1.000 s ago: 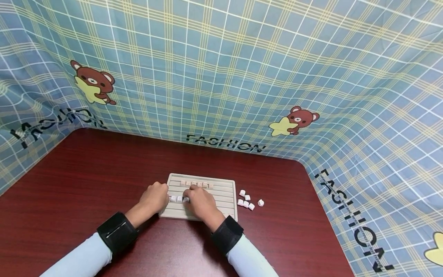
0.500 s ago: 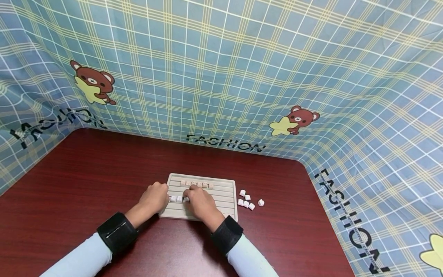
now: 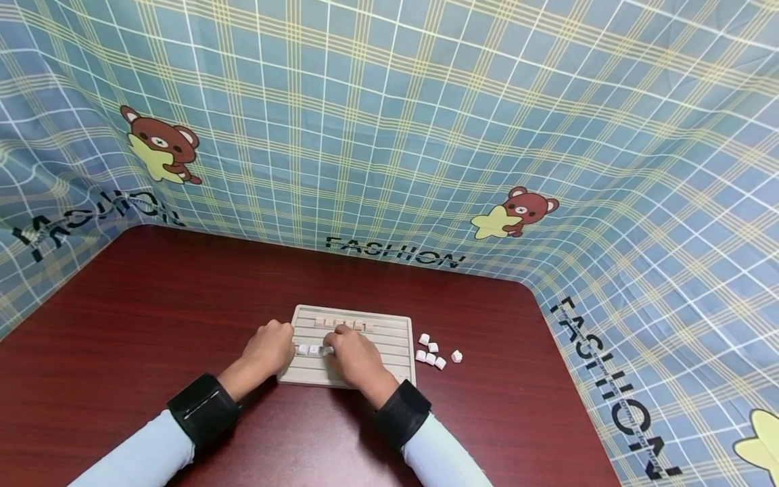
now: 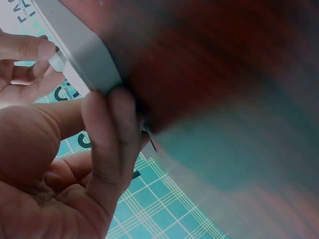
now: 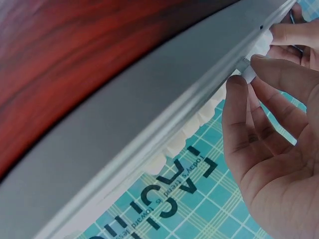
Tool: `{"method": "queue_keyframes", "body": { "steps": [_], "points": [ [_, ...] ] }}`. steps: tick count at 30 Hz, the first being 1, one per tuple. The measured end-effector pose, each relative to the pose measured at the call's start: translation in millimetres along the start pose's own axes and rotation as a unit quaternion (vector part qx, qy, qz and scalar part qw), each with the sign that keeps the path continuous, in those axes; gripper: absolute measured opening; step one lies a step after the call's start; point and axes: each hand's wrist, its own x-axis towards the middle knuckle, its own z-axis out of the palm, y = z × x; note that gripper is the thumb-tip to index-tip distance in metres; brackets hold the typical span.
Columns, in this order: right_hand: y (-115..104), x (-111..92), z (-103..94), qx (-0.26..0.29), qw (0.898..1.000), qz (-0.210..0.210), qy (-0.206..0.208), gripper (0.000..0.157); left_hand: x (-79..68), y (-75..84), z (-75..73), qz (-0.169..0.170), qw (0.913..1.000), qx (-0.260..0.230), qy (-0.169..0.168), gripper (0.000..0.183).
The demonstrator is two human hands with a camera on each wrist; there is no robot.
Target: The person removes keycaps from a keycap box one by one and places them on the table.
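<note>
A pale ridged tray (image 3: 392, 340) lies on the table. My left hand (image 3: 270, 347) holds its left edge, and the left wrist view has the fingers (image 4: 102, 129) curled at its corner. With thumb and fingertips, my right hand (image 3: 356, 356) pinches a white keycap (image 5: 246, 70) just over the tray's middle. To the left of that keycap, white keycaps (image 3: 303, 350) sit in a row on the tray, partly hidden by my left hand. Farther back on the tray stands a row of several beige keycaps (image 3: 328, 322).
Several loose white keycaps (image 3: 430, 359) lie on the dark red table (image 3: 487, 406) to the right of the tray. One keycap (image 3: 456, 356) is a little apart from them. A plaid curtain (image 3: 377, 169) encloses the table's back and sides.
The keycap between my right fingers has tipped, so its greyer side shows now. Both hands stay almost where they were. The head view has shifted slightly.
</note>
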Motion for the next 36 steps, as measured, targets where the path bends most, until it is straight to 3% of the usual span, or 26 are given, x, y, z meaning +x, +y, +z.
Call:
{"method": "queue_keyframes", "body": {
  "steps": [14,26,36],
  "points": [
    [30.0,-26.3,-10.8,0.02,0.999,0.0,0.026,0.016,-0.7,0.9,0.0,-0.006,1.0,-0.001,-0.003,0.01],
    [63.5,-53.8,-22.1,0.025,0.997,0.038,0.056,0.016,-0.6,-0.6,-2.5,-0.015,0.9998,-0.001,-0.008,0.009],
    [81.2,-76.0,-27.7,0.02,0.994,0.093,0.047,0.016,-2.2,-1.0,-1.1,-0.007,0.9999,0.002,-0.007,0.009]
  ]
}}
